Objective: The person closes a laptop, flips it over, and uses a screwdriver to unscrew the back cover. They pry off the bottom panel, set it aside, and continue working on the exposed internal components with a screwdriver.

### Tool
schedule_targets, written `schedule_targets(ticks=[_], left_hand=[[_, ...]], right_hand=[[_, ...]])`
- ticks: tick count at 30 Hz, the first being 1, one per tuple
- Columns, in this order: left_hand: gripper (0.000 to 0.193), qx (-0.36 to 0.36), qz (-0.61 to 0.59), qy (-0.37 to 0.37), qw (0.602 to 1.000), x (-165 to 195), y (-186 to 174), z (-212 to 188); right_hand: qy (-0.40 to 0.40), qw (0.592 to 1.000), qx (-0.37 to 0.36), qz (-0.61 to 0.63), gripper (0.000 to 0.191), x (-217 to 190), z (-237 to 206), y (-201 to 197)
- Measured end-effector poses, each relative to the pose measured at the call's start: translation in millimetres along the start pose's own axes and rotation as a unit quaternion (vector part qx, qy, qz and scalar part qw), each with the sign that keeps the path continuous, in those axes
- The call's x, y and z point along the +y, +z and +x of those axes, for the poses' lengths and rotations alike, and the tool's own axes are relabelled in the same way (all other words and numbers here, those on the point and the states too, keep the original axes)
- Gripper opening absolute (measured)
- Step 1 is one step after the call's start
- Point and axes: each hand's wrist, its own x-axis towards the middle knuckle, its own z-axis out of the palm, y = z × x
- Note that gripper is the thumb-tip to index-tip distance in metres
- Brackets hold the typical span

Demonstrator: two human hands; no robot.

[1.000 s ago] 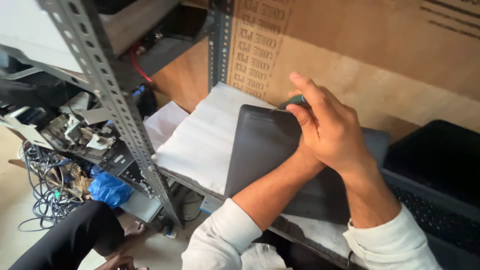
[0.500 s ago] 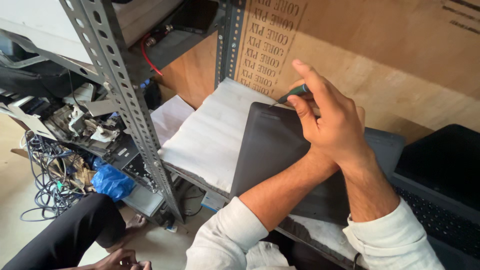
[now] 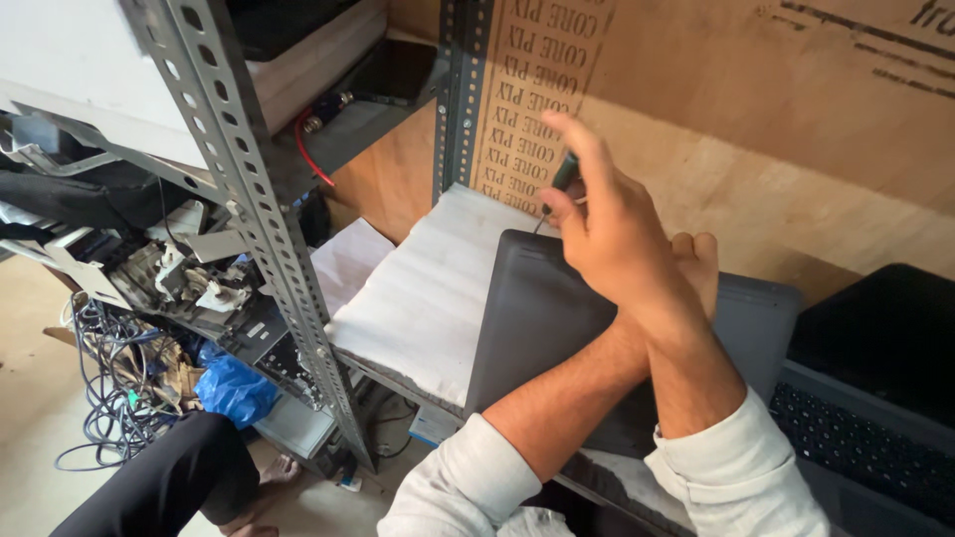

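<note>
My right hand [image 3: 609, 231] grips a small screwdriver with a dark green handle [image 3: 564, 175]. Its thin tip points down at the far left corner of a dark grey laptop [image 3: 537, 318] that lies shut on the shelf. My index finger sticks up above the handle. My left hand [image 3: 698, 267] rests on the laptop just behind the right wrist. It is mostly hidden, with only some fingers showing. My forearms cross over the laptop, both in white sleeves.
The laptop lies on a white foam sheet [image 3: 423, 293] on a shelf of a grey perforated metal rack [image 3: 264, 214]. A cardboard box [image 3: 796, 129] stands behind. Another black laptop with a keyboard [image 3: 860, 438] is at right. Cables [image 3: 104, 408], a blue bag [image 3: 237, 390] and circuit parts lie lower left.
My right hand has shifted left and up along the laptop's far edge with the screwdriver. Its index finger has lifted. More of my left hand's fingers now show behind it.
</note>
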Motion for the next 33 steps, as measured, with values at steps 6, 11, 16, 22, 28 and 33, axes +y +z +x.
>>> schedule_targets(ticks=[6,11,16,22,28,33], left_hand=[[0.018,-0.052,-0.149,0.005,0.987,-6.9,-9.1,-2.8],[0.017,-0.038,-0.141,0.011,0.989,-16.2,-8.7,-3.1],[0.017,0.009,-0.085,0.023,0.996,-31.4,0.8,1.6],[0.018,0.107,0.050,0.041,0.992,-49.7,21.2,10.1],[0.019,0.180,0.228,0.053,0.956,-69.8,36.0,16.8],[0.023,0.146,0.353,0.058,0.922,-70.7,34.1,21.5]], right_hand=[[0.073,0.987,-0.030,0.140,0.064,15.9,8.6,-6.1],[0.086,0.996,-0.011,0.029,0.060,20.3,10.1,-2.3],[0.067,0.996,0.012,-0.063,0.058,20.5,14.4,-0.1],[-0.004,1.000,-0.004,-0.011,0.057,23.8,13.0,-4.5],[0.041,0.999,-0.001,-0.034,0.055,36.4,6.2,-6.9],[-0.075,0.997,-0.010,0.000,0.050,44.8,2.8,-6.8]])
